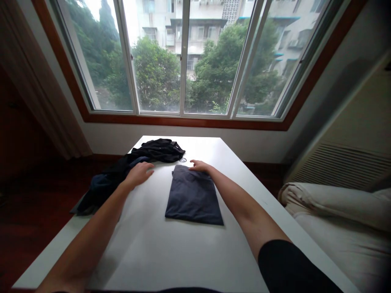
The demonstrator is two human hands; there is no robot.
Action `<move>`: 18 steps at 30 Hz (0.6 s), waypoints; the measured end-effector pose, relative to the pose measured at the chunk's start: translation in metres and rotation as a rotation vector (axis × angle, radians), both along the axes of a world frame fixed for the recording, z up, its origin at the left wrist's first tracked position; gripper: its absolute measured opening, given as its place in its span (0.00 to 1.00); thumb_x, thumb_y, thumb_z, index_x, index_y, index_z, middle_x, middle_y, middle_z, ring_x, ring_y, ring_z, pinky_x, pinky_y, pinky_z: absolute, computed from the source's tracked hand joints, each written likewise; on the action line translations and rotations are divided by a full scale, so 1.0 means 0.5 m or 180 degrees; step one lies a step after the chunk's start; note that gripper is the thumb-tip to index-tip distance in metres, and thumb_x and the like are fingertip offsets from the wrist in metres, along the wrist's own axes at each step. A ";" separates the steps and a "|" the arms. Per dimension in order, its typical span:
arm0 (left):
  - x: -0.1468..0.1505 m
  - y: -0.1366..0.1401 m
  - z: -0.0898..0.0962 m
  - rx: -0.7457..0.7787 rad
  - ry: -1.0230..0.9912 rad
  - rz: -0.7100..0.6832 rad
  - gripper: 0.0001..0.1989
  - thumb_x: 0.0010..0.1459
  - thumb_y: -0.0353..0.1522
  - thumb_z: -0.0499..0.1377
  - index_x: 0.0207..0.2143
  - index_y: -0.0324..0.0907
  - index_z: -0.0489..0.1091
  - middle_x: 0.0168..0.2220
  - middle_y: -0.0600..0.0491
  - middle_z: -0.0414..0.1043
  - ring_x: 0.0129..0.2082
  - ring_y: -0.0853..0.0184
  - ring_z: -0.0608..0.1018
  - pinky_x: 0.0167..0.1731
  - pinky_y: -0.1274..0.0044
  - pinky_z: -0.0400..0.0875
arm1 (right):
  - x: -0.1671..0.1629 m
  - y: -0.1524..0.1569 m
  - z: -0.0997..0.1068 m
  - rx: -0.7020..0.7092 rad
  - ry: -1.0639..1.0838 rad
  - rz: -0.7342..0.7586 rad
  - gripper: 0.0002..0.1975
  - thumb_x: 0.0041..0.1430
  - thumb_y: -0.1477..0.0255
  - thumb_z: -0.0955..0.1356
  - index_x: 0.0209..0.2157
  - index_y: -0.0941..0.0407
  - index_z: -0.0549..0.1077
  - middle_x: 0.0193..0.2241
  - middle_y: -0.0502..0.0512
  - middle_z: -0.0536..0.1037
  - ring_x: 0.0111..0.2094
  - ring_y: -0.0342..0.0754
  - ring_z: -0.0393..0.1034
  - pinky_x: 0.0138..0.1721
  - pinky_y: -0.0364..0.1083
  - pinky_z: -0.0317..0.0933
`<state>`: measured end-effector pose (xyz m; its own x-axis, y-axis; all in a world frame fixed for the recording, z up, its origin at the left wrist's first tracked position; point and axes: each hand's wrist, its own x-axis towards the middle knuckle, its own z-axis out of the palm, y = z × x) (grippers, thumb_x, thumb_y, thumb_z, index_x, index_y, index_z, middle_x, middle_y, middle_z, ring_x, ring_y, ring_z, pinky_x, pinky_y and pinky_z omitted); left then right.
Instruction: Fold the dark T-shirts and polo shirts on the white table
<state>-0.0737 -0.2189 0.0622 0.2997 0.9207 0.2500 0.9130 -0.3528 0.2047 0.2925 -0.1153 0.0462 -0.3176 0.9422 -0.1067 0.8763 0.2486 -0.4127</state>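
A dark grey garment, folded into a flat, neat rectangle, lies on the white table. My right hand is at its far edge, index finger pointing left and thumb low against the cloth; the fingers look apart rather than gripping. To the left, my left hand hovers over or rests on the table, fingers loosely stretched and nothing in them. Beside that hand is a loose heap of black and dark blue clothes, partly hidden behind my left forearm.
A small round object lies between the heap and my right hand. Beyond the table stands a wide window with a brown frame. A beige padded seat is on the right, a curtain on the left.
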 end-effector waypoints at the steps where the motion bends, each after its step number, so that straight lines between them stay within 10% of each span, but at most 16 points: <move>1: 0.039 -0.011 -0.025 -0.0114 0.0045 -0.0110 0.20 0.68 0.40 0.55 0.56 0.43 0.76 0.57 0.45 0.77 0.58 0.55 0.75 0.61 0.67 0.66 | 0.000 -0.007 -0.007 0.0029 -0.0017 0.0007 0.32 0.63 0.66 0.75 0.66 0.61 0.70 0.54 0.65 0.79 0.51 0.52 0.75 0.53 0.44 0.64; 7: 0.185 -0.055 -0.140 -0.0193 -0.0195 -0.0348 0.25 0.69 0.40 0.55 0.65 0.44 0.69 0.56 0.41 0.75 0.56 0.51 0.76 0.55 0.64 0.68 | -0.031 -0.063 0.001 0.0458 -0.0380 -0.0112 0.16 0.69 0.65 0.69 0.54 0.56 0.78 0.52 0.61 0.80 0.53 0.57 0.74 0.50 0.47 0.65; 14: 0.130 -0.015 -0.117 -0.1894 -0.2527 -0.0071 0.34 0.68 0.55 0.46 0.58 0.39 0.70 0.36 0.47 0.79 0.28 0.62 0.79 0.31 0.73 0.69 | -0.075 -0.213 0.141 0.1717 -0.0343 0.0458 0.14 0.75 0.62 0.63 0.50 0.51 0.78 0.44 0.56 0.82 0.43 0.51 0.75 0.44 0.45 0.60; 18: 0.122 -0.032 -0.093 -0.2378 -0.3118 -0.0501 0.30 0.59 0.54 0.57 0.48 0.39 0.75 0.41 0.44 0.79 0.35 0.60 0.80 0.34 0.72 0.71 | -0.093 -0.313 0.208 0.2219 -0.0066 0.0820 0.13 0.75 0.67 0.64 0.45 0.55 0.80 0.41 0.58 0.80 0.42 0.49 0.73 0.46 0.45 0.58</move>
